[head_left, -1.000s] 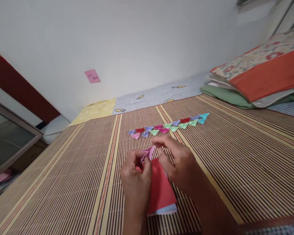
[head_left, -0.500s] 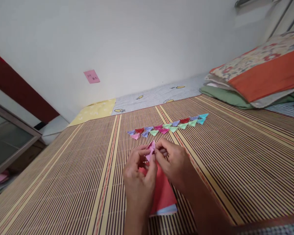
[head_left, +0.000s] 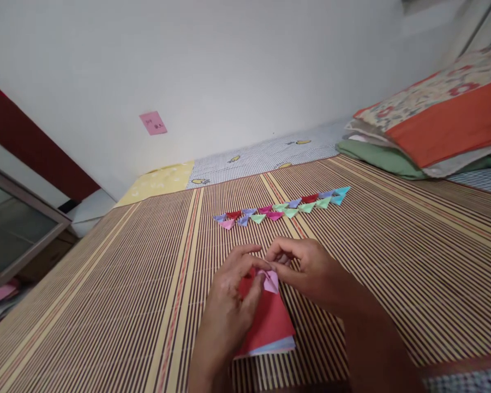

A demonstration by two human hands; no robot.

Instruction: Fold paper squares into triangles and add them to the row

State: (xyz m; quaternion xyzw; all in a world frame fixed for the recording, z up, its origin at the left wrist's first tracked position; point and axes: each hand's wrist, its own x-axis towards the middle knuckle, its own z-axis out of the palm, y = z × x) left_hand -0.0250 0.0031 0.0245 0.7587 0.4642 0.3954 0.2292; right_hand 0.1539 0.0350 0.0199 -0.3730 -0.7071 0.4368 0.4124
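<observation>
A small folded pink paper (head_left: 271, 282) lies over the far end of a red sheet of paper (head_left: 270, 323), which tops a stack with light blue and white edges. My left hand (head_left: 233, 297) is closed on the pink paper's left side, thumb and fingers pinching it. From the right, my right hand (head_left: 300, 262) pinches the paper's upper edge with thumb and forefinger. Beyond both hands, folded paper triangles (head_left: 275, 215) in purple, red, green, pink and blue stand in two slanting rows. Fingers hide part of the pink paper.
Striped bamboo matting (head_left: 118, 284) covers the bed. At the far right rest folded bedding and an orange floral pillow (head_left: 445, 117). A pink note (head_left: 153, 123) is stuck on the white wall (head_left: 245, 71). On the left stands a glass-panelled frame (head_left: 20, 218).
The pink paper has come down toward the red sheet and turned in my fingers. My right hand has shifted slightly right, and my left hand now reaches over the paper's top.
</observation>
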